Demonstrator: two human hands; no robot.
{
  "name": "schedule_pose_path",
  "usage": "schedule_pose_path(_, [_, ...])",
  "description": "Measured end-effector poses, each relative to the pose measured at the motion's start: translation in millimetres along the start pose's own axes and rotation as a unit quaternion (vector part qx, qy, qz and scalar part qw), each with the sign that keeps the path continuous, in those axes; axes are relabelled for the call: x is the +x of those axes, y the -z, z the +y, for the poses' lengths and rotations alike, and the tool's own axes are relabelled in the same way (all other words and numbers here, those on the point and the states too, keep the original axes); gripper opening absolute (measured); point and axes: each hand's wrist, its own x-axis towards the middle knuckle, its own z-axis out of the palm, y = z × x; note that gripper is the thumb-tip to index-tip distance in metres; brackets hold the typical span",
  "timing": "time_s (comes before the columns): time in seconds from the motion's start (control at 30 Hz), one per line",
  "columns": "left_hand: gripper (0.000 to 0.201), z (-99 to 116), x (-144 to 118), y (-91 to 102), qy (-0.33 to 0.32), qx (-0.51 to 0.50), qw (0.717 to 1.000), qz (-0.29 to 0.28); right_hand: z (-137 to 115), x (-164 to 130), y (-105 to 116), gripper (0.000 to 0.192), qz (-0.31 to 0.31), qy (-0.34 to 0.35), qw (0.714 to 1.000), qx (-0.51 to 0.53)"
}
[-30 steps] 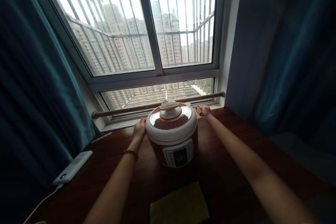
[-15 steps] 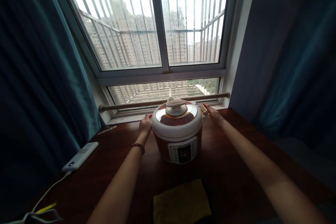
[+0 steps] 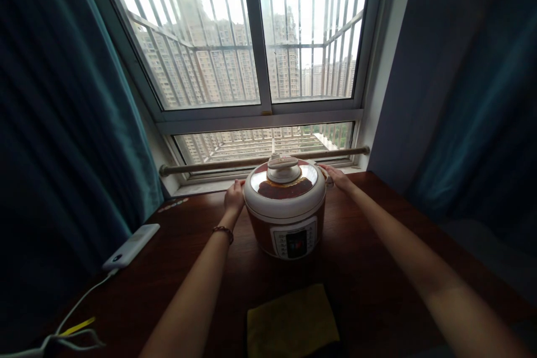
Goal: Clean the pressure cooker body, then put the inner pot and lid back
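1. An electric pressure cooker (image 3: pixel 286 207) stood upright on a dark wooden table (image 3: pixel 369 257), towards its far edge, just in front of the window (image 3: pixel 260 67). Its control panel faced the camera and its lid was on, the knob on top.
2. The left hand (image 3: pixel 234 197) lay against the cooker's left side, fingers curled round the rim just under the lid — touching it.
3. The right hand (image 3: pixel 338 177) was at the cooker's right rear, fingers extended towards the lid's edge; whether they gripped it or only rested there could not be told.
4. A beaded bracelet (image 3: pixel 223 230) sat on the left wrist.
5. A yellow cloth (image 3: pixel 291 321) lay flat on the near table edge, well apart from the cooker.
6. A white power bank (image 3: pixel 131 246) lay at the table's left — a cable (image 3: pixel 71 319) ran from it towards the near corner.
7. A wooden rod (image 3: pixel 235 163) ran along the sill behind the cooker, with teal curtains (image 3: pixel 62 123) on both sides.
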Motion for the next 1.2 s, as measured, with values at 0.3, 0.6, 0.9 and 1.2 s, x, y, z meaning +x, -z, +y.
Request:
schedule_pose_path(0.3, [0.055, -5.6, 3.3, -2.6, -0.006, -0.003, 1.000, 0.000, -14.1, 2.6, -0.6, 0.038, -0.014, 0.037, 0.982, -0.185])
schedule_pose_path(0.6, [0.051, -5.3, 6.1, -3.7, 0.005, 0.001, 1.000, -0.002, -34.8, -9.3, 0.3, 0.060, 0.068, -0.009, 0.997, -0.038])
schedule_pose_path(0.9, [0.054, -10.3, -97.2, 25.1, -0.037, -0.028, 0.999, 0.026, -76.9, -213.1, -76.2, 0.049, 0.093, -0.064, 0.991, -0.068])
schedule_pose_path(1.2, [0.057, -94.5, -330.5, 22.6, -0.147, 0.235, 0.937, -0.214, -67.3, -336.1, -185.1, 0.058, -0.171, -0.142, 0.933, -0.283])
